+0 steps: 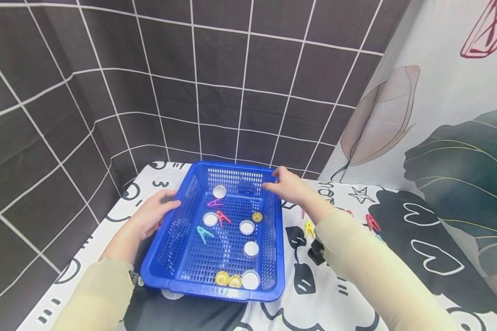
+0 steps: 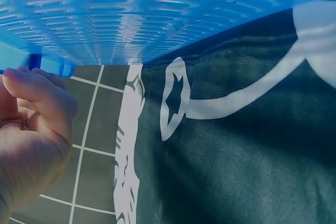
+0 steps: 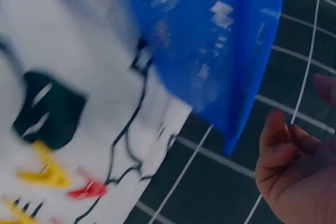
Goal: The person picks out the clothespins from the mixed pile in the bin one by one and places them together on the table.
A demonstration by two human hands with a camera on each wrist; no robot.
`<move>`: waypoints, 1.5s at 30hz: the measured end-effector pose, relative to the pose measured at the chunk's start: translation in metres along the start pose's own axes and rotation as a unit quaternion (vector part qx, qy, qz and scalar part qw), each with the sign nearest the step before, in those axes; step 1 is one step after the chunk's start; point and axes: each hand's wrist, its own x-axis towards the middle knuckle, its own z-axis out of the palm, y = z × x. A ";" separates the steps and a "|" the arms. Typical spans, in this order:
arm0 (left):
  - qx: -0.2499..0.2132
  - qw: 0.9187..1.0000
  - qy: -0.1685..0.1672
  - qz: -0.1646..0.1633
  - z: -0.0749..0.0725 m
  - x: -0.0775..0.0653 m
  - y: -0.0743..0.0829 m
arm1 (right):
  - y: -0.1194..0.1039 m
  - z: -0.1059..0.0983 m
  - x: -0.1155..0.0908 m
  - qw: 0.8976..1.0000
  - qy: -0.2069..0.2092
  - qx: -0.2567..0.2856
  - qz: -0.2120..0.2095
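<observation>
A blue plastic basket (image 1: 178,290) with slotted walls stands in front of me. In it lie several white round caps (image 1: 251,249), several small yellow caps (image 1: 222,278), and clothespins: a teal clothespin (image 1: 204,234), a red clothespin (image 1: 223,218) and a purple one. My left hand (image 1: 152,216) holds the basket's left rim, thumb on top and fingers outside. At the far right corner is my right hand (image 1: 289,186), its thumb over the inside. The right wrist view shows a gap between that hand's bent fingers (image 3: 275,129) and the blue rim.
A yellow clothespin (image 1: 309,229) and a red clothespin (image 1: 372,223) lie on the patterned black-and-white cloth (image 1: 335,285) right of the basket. Behind the surface hangs a dark curtain with a white grid (image 1: 223,105). A leaf-patterned sheet (image 1: 435,92) hangs at right.
</observation>
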 end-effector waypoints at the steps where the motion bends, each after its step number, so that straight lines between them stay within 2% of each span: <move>1: -0.001 1.000 0.000 0.000 0.000 0.000 0.000 | -0.007 0.001 0.002 1.000 -0.011 0.004 -0.001; 7: -0.020 1.000 -0.002 -0.002 0.001 -0.001 0.001 | -0.036 0.005 0.011 0.999 -0.046 0.002 -0.008; 15: -0.022 1.000 0.001 -0.005 0.001 -0.001 0.001 | -0.053 0.017 0.020 0.998 -0.060 -0.004 -0.016; 21: -0.026 1.000 0.000 -0.010 0.000 -0.001 0.001 | -0.059 0.037 0.025 0.998 -0.064 0.017 -0.023; 27: -0.027 1.000 0.000 -0.015 0.000 -0.001 0.001 | -0.064 0.058 0.023 0.994 -0.064 0.017 -0.083; 32: -0.021 1.000 0.003 -0.016 0.001 0.000 0.001 | -0.067 0.079 0.024 0.989 -0.082 0.024 -0.120; 36: -0.022 1.000 0.000 -0.016 0.002 0.000 0.000 | -0.063 0.099 0.025 0.985 -0.111 0.022 -0.127; 40: -0.022 1.000 0.001 -0.014 0.001 0.000 0.000 | -0.061 0.112 0.025 0.983 -0.128 0.013 -0.128; 45: -0.018 1.000 0.002 -0.010 0.000 0.000 0.001 | -0.064 0.125 0.026 0.979 -0.137 -0.032 -0.148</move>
